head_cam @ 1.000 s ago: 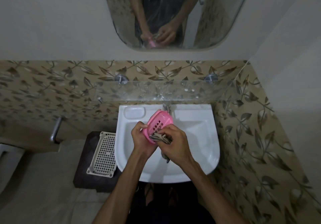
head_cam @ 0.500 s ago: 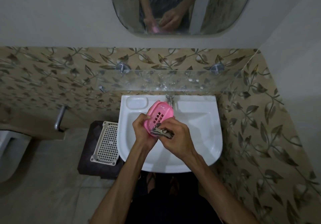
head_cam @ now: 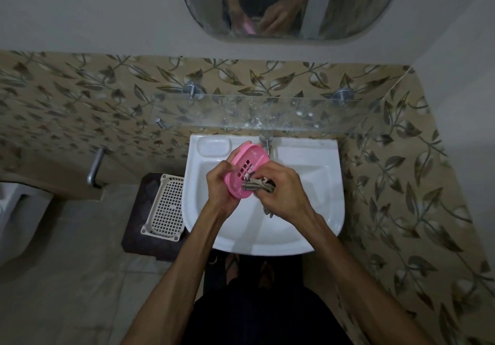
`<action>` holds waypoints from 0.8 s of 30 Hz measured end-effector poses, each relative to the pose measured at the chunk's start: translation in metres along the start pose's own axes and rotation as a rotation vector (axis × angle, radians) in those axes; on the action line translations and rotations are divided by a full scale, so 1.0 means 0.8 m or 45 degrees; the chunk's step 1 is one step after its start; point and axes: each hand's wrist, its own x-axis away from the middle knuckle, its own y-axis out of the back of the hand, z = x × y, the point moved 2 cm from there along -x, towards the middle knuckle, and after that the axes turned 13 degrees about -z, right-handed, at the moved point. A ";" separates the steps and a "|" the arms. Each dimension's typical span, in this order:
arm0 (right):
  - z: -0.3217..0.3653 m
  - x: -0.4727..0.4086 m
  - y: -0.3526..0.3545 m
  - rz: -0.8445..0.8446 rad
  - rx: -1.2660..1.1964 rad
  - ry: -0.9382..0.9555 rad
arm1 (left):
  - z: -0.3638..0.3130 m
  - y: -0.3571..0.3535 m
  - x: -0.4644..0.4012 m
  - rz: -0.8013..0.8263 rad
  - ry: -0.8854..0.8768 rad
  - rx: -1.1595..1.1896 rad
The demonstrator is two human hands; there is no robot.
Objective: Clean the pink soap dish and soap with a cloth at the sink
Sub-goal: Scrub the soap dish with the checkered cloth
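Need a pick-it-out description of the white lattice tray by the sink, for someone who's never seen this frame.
Start at the white ceramic sink under the glass shelf, then look just past its left edge. There a white plastic lattice tray lies on a dark brown block. It is the only gridded thing there; the pink slotted soap dish is held above the basin.

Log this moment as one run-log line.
step: wiping | left hand: grip on pink soap dish, tilted | right hand: grip on cloth, pressed to dish | place: above sink | soap: not seen
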 end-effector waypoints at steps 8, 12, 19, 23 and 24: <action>0.006 0.004 -0.009 0.063 -0.012 -0.004 | -0.006 -0.008 0.001 0.038 -0.050 -0.018; -0.001 0.000 -0.011 -0.271 -0.045 -0.257 | -0.008 -0.015 0.002 0.028 -0.042 0.043; 0.015 0.014 -0.034 -0.335 -0.156 -0.316 | -0.010 -0.011 0.003 -0.019 0.010 0.118; 0.024 0.022 -0.040 -0.317 -0.148 -0.290 | -0.008 -0.009 0.002 -0.014 -0.012 0.115; 0.022 0.020 -0.038 -0.348 -0.127 -0.315 | -0.007 -0.008 0.001 -0.028 -0.007 0.111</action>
